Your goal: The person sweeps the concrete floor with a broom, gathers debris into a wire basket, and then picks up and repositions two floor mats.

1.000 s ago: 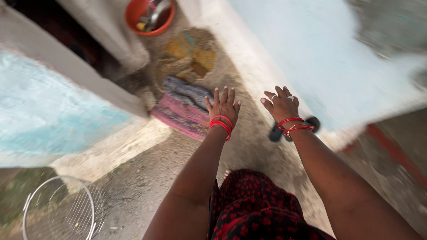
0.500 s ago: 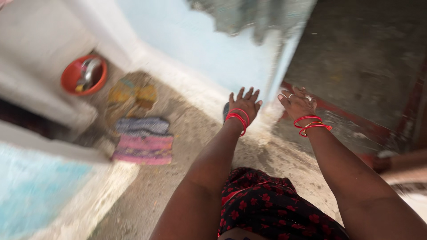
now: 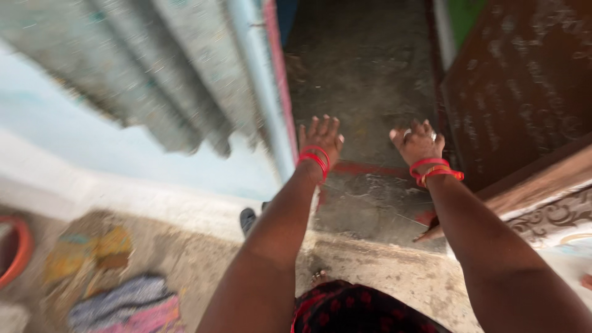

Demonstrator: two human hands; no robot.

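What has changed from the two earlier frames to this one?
The view has swung right: the orange tub and folded cloths have slid to the lower left, and a dark doorway floor with a brown door now lies ahead. The left hand and right hand stay outstretched, empty, fingers spread; nothing was gripped or released.

Looking down steeply from head height, a single head-worn view, facing forward over both outstretched arms toward an open doorway [image 3: 364, 92]. Sitting close above the arms, with the left hand [image 3: 320, 137] and right hand [image 3: 419, 142] landing near mid-frame. Taking in the grey floor [image 3: 370, 203] beyond the threshold, a brown door [image 3: 518, 80] at right, a pale blue wall [image 3: 74, 148] at left, blurring throughout. Sharing nothing with any second view.
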